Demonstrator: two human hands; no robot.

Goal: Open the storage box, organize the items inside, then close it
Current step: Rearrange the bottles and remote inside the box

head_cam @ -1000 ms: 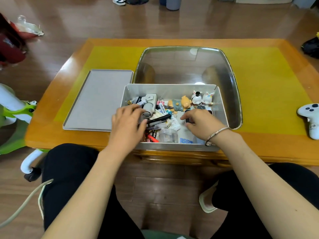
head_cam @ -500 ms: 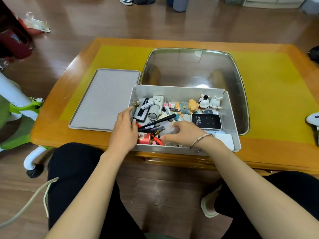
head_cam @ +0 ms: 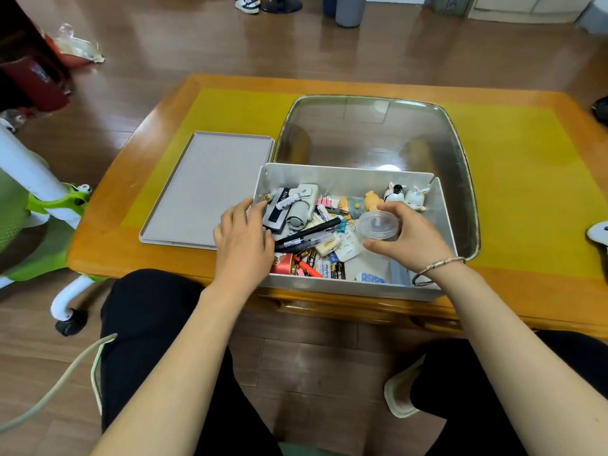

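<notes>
The grey storage box (head_cam: 345, 177) stands open at the table's near edge, and its flat grey lid (head_cam: 210, 189) lies just left of it. Inside are black pens (head_cam: 307, 236), a grey gadget (head_cam: 301, 209), batteries, clips, and small animal figurines (head_cam: 406, 194) at the back right. My right hand (head_cam: 413, 240) holds a small clear round container (head_cam: 378, 225) lifted above the box's middle. My left hand (head_cam: 241, 236) rests palm down over the box's left side, fingers spread on the items there.
A large glass tray (head_cam: 460, 153) sits behind the box on the yellow-topped wooden table (head_cam: 526, 166). A white game controller (head_cam: 598, 232) is at the right edge. A green and white chair (head_cam: 39, 205) stands to the left. My knees are below the table edge.
My right hand moved from the box's front, closed on the clear container and raised it toward the middle. The left hand shifted slightly back and left. The black device at right is now hidden.
</notes>
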